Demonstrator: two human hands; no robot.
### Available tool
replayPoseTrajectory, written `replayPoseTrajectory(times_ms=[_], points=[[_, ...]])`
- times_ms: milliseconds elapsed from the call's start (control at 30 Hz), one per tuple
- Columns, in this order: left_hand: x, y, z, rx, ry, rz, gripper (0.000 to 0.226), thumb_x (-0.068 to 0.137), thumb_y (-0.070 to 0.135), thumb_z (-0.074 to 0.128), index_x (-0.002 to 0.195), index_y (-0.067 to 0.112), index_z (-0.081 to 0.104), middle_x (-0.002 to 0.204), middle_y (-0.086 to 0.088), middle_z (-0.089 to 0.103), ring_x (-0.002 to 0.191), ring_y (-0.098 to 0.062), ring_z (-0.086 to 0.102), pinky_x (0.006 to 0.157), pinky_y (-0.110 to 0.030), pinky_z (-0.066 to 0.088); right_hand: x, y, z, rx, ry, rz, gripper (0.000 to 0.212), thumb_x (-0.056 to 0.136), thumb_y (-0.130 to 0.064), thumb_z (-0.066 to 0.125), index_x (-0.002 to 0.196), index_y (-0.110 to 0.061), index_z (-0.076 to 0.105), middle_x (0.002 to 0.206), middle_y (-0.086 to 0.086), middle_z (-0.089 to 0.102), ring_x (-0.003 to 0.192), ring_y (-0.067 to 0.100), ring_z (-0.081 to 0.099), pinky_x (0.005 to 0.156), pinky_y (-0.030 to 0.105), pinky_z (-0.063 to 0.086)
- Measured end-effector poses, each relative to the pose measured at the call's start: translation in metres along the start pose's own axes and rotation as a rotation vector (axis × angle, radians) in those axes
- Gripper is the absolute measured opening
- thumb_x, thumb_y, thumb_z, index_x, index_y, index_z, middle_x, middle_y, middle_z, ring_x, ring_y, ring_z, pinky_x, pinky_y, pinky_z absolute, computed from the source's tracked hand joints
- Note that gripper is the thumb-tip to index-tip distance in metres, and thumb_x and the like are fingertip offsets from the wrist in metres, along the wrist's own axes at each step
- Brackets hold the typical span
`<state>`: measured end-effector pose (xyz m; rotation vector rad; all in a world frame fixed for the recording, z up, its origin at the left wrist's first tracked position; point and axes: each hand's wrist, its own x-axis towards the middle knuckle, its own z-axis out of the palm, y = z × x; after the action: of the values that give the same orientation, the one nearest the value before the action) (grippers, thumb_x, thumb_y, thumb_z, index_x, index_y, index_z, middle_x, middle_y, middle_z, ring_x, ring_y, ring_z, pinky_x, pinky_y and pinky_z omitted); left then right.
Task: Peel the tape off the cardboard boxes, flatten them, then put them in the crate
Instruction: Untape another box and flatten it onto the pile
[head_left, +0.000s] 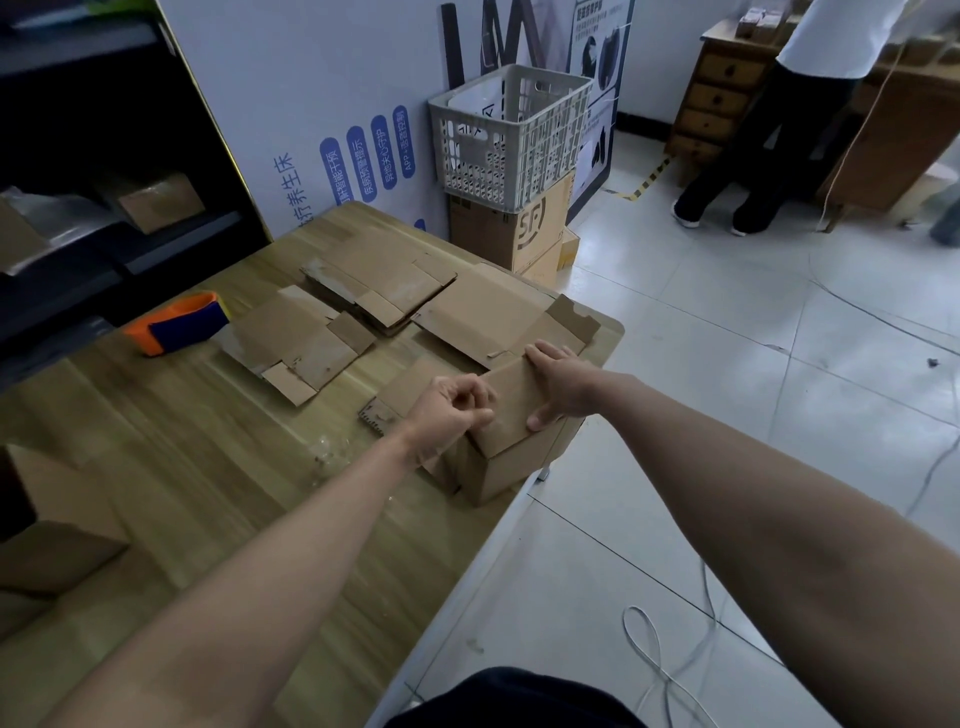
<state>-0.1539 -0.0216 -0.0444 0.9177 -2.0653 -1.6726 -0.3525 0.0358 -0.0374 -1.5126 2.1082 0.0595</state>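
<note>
The tiled floor fills the right side of the frame, and a wooden table takes up the left and centre. A white display board with blue lettering stands behind the table at the upper left.

At the upper centre a grey plastic crate sits on a printed brown carton on the floor, just past the table's far corner. A person stands at the upper right beside a wooden chest of drawers.

Several flattened boxes lie spread over the far half of the table, some overlapping. Another upright box shows at the lower left edge.

The small cardboard box, not yet flattened, stands at the table's right edge near the frame's centre, under both hands. An orange and blue tape dispenser rests on the table at the middle left.

The right hand lies flat across the box's top, fingers straight and close together, thumb spread out on the top panel. The left hand is at the box's left top edge with its fingers curled in and the thumb against them. Whether tape is pinched between them cannot be made out.

A thin white cable loops on the floor at the lower right.
</note>
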Motion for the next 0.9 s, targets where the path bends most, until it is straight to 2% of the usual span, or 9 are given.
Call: replayPoseTrajectory(times_ms=[133,300,400,467,567,633,700,800,900], points=[[-0.004,0.005,-0.007,-0.287,0.008,-0.075,0.040,0.078,0.005,0.072,0.059,0.017,0.039,0.053,0.004,0.045,0.052,-0.008,0.043,0.054,-0.018,0.039,0.001,-0.003,-0.002,-0.031,-0.002,0.018,0.118,0.069,-0.045,0.079,0.151,-0.023,-0.002,0.159,-0.006,-0.006,0.145,0.027,-0.007,0.116,0.049,0.006],[-0.014,-0.008,-0.015,-0.498,0.280,-0.165,0.040,0.083,-0.001,0.064,0.057,0.015,0.038,0.061,-0.004,0.046,0.059,-0.015,0.048,0.065,-0.027,0.045,0.000,-0.010,-0.005,-0.065,-0.015,0.046,0.116,0.069,-0.046,0.078,0.151,-0.023,-0.001,0.159,-0.006,-0.005,0.145,0.029,-0.007,0.114,0.052,0.006],[-0.020,-0.013,-0.018,-0.604,0.299,-0.240,0.037,0.085,-0.004,0.059,0.061,0.015,0.038,0.072,-0.008,0.053,0.064,-0.018,0.053,0.055,-0.026,0.052,-0.005,-0.018,-0.006,-0.108,-0.023,0.030,0.114,0.071,-0.043,0.077,0.150,-0.028,-0.003,0.158,-0.004,-0.008,0.144,0.031,-0.012,0.113,0.055,0.002],[-0.021,-0.011,-0.018,-0.656,0.322,-0.241,0.035,0.085,-0.008,0.056,0.063,0.013,0.039,0.077,-0.012,0.057,0.069,-0.020,0.058,0.060,-0.029,0.055,-0.008,-0.030,-0.004,-0.127,-0.073,-0.044,0.117,0.070,-0.041,0.078,0.148,-0.037,-0.009,0.158,-0.005,-0.014,0.142,0.031,-0.018,0.112,0.058,-0.004],[-0.016,-0.001,-0.018,-0.789,0.382,-0.217,0.030,0.088,-0.010,0.051,0.067,0.010,0.042,0.070,-0.013,0.062,0.068,-0.023,0.064,0.065,-0.032,0.057,-0.015,-0.052,0.005,-0.133,-0.133,-0.127,0.132,0.058,-0.058,0.080,0.143,-0.043,-0.020,0.156,-0.008,-0.019,0.141,0.030,-0.024,0.110,0.058,-0.010],[-0.012,0.008,-0.017,-0.885,0.415,-0.215,0.021,0.093,-0.006,0.048,0.075,0.006,0.045,0.065,-0.011,0.064,0.063,-0.022,0.067,0.066,-0.032,0.058,-0.020,-0.061,0.010,-0.120,-0.068,-0.176,0.140,0.052,-0.062,0.081,0.142,-0.040,-0.024,0.156,-0.008,-0.018,0.141,0.028,-0.024,0.111,0.056,-0.011],[-0.009,0.014,-0.018,-0.965,0.410,-0.240,0.011,0.096,0.002,0.047,0.086,-0.002,0.051,0.075,-0.014,0.064,0.066,-0.021,0.068,0.067,-0.030,0.058,-0.026,-0.063,0.009,-0.111,0.045,-0.229,0.141,0.052,-0.058,0.083,0.143,-0.037,-0.023,0.157,-0.005,-0.008,0.143,0.029,-0.015,0.114,0.055,-0.004],[-0.003,0.023,-0.018,-1.072,0.375,-0.275,0.021,0.098,0.011,0.046,0.106,-0.007,0.054,0.092,-0.018,0.059,0.075,-0.021,0.065,0.064,-0.029,0.060,-0.033,-0.059,-0.001,-0.052,0.209,-0.319,0.130,0.054,-0.050,0.083,0.145,-0.037,-0.009,0.150,0.001,0.015,0.139,0.031,0.014,0.115,0.049,0.016],[0.005,0.035,-0.023,-1.076,0.508,-0.312,0.015,0.099,0.008,0.042,0.107,0.002,0.053,0.085,-0.006,0.049,0.054,-0.010,0.051,0.050,-0.020,0.053,-0.037,-0.053,-0.011,0.032,0.306,-0.388,0.117,0.054,-0.045,0.083,0.140,-0.037,0.004,0.136,-0.001,0.024,0.124,0.026,0.033,0.102,0.041,0.037]])
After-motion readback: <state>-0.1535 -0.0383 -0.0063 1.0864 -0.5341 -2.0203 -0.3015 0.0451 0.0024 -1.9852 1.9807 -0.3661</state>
